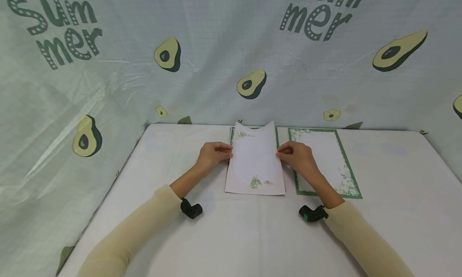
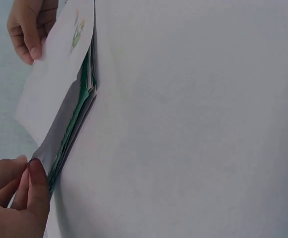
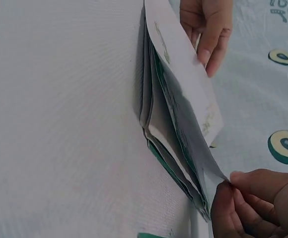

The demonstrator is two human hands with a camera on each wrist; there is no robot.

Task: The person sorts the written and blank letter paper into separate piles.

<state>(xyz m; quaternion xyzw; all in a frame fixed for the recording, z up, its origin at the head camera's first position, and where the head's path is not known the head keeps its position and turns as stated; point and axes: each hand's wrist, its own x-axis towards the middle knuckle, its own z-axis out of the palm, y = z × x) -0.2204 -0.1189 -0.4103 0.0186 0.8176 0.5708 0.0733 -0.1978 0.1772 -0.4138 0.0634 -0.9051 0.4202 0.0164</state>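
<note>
A pale sheet of paper point(image 1: 256, 160) with small printed flowers bows upward at its far end, over a stack of sheets point(image 2: 84, 91) with green edges. My left hand point(image 1: 213, 155) pinches its left edge between thumb and fingers. On the opposite edge, my right hand point(image 1: 297, 156) pinches the paper the same way. In the right wrist view, the sheet's near side lifts away from the layered stack point(image 3: 159, 119), leaving a gap. To the right lies a green-bordered sheet point(image 1: 321, 148) with white flowers, partly hidden under my right forearm.
A white cloth covers the table point(image 1: 231, 237). Behind it hangs a curtain point(image 1: 209, 68) printed with avocados and lettering, which also runs down the left side. Black wrist cameras point(image 1: 191, 209) sit at both sleeve cuffs.
</note>
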